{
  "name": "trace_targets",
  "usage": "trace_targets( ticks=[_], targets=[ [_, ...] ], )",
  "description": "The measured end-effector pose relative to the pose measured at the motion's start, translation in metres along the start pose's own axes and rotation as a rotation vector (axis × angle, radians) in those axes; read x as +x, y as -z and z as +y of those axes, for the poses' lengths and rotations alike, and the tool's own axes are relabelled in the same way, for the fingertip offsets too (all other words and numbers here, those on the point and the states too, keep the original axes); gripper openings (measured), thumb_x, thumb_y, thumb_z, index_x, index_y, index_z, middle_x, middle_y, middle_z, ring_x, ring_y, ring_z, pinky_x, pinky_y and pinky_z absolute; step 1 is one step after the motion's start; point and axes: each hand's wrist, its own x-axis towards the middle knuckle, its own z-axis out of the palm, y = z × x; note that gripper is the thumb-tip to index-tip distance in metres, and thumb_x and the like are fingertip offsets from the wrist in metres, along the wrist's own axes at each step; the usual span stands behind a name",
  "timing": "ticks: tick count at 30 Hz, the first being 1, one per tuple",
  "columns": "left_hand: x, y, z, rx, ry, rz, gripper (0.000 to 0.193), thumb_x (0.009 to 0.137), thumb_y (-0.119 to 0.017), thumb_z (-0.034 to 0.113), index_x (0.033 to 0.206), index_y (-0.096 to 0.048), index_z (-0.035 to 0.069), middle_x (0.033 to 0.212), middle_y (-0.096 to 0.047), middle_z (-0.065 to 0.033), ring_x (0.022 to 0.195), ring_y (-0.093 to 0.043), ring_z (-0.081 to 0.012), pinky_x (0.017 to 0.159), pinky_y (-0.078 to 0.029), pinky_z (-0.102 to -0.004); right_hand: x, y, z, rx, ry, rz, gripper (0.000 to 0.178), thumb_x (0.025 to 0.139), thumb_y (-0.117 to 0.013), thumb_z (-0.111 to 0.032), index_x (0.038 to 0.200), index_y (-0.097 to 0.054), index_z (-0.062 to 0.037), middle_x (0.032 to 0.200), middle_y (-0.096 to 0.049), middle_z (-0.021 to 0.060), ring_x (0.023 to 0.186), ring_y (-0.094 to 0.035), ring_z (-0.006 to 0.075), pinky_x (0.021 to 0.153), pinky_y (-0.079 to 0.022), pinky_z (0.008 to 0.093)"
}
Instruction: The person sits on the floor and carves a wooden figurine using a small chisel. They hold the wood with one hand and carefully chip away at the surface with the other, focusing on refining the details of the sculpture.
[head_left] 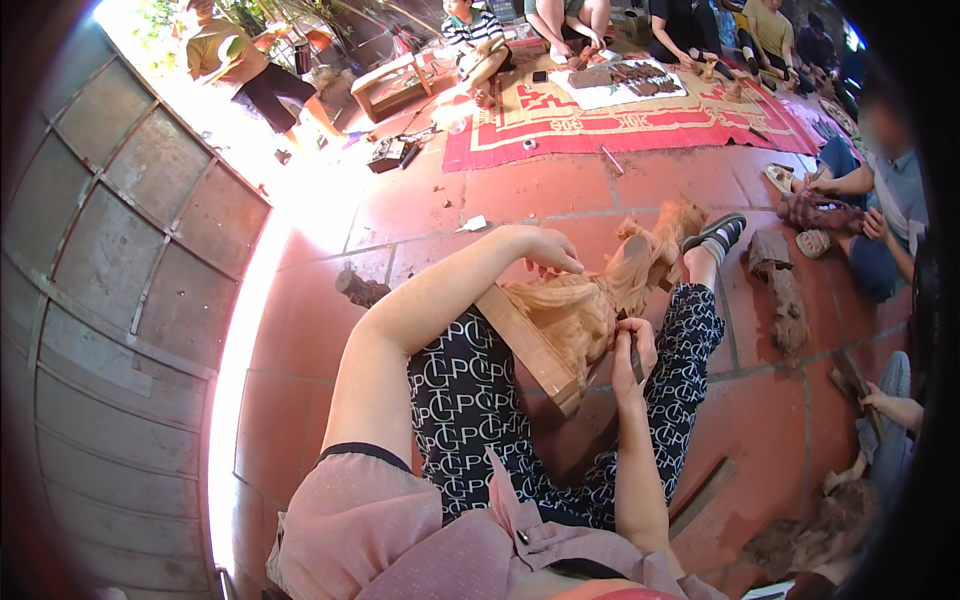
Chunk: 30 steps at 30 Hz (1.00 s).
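A pale wooden carving (568,318) with a flat squared base and a figure-like far end lies across my lap, between my legs. My left hand (553,250) bends over its far left side, fingers curled down against the wood; their tips are partly hidden. On the near right side, my right hand (640,352) closes around a slim dark carving tool (635,362). The tool's upper end touches or nearly touches the carved surface; its exact shape is too small to tell.
Red floor tiles surround me, with a metal gate (120,260) at left. Dark wood pieces (780,290) lie at right, near a person holding a dark carving (822,213). Beyond, several people sit around a red patterned mat (560,135). A wooden strip (703,490) lies near my right arm.
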Motion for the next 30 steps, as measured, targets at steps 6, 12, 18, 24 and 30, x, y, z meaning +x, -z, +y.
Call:
trace_targets(
  ticks=[6, 12, 18, 24, 30],
  targets=[
    [-0.001, -0.001, -0.001, 0.031, 0.034, 0.019, 0.058, 0.087, -0.053, 0.049, 0.13, -0.05, 0.01, 0.107, -0.062, -0.0075, 0.078, -0.062, -0.0156, 0.069, -0.051, -0.0327, 0.002, 0.001, -0.003, 0.002, 0.032, -0.009, 0.007, 0.079, -0.048, 0.001, 0.083, -0.054, -0.0009, 0.083, -0.055, 0.0136, 0.078, -0.056, 0.0285, 0.073, -0.045, 0.0348],
    [-0.009, 0.003, 0.001, 0.059, 0.026, 0.072, 0.063, 0.087, -0.054, 0.049, 0.132, -0.046, 0.006, 0.103, -0.063, -0.0097, 0.077, -0.063, -0.0159, 0.069, -0.051, -0.0329, 0.007, -0.01, 0.0, -0.026, 0.083, 0.041, 0.007, 0.079, -0.049, 0.001, 0.083, -0.055, -0.0009, 0.082, -0.056, 0.0141, 0.078, -0.056, 0.0292, 0.072, -0.045, 0.0359],
    [0.0, -0.001, -0.002, 0.106, 0.009, 0.076, 0.054, 0.089, -0.049, 0.05, 0.122, -0.054, 0.008, 0.103, -0.063, -0.0102, 0.079, -0.064, -0.018, 0.067, -0.054, -0.0359, 0.002, -0.003, -0.001, 0.049, 0.008, 0.051, 0.008, 0.079, -0.049, 0.002, 0.083, -0.055, -0.0008, 0.083, -0.057, 0.015, 0.079, -0.056, 0.0303, 0.073, -0.044, 0.0376],
    [0.004, 0.002, -0.001, 0.107, 0.029, 0.029, 0.06, 0.088, -0.051, 0.049, 0.131, -0.048, 0.008, 0.111, -0.061, -0.0109, 0.083, -0.063, -0.0169, 0.068, -0.053, -0.0348, 0.007, -0.003, -0.002, -0.022, 0.06, 0.017, 0.009, 0.078, -0.049, 0.001, 0.085, -0.055, -0.0006, 0.083, -0.056, 0.0153, 0.08, -0.056, 0.0301, 0.074, -0.044, 0.0368],
    [0.009, -0.002, -0.004, 0.122, -0.005, 0.052, 0.056, 0.088, -0.049, 0.048, 0.128, -0.051, 0.009, 0.111, -0.061, -0.0104, 0.085, -0.063, -0.0179, 0.069, -0.054, -0.0361, 0.003, -0.004, 0.004, 0.003, -0.001, 0.026, 0.01, 0.078, -0.049, 0.002, 0.085, -0.055, -0.0005, 0.084, -0.056, 0.0154, 0.08, -0.056, 0.0299, 0.074, -0.044, 0.0364]
  ],
)
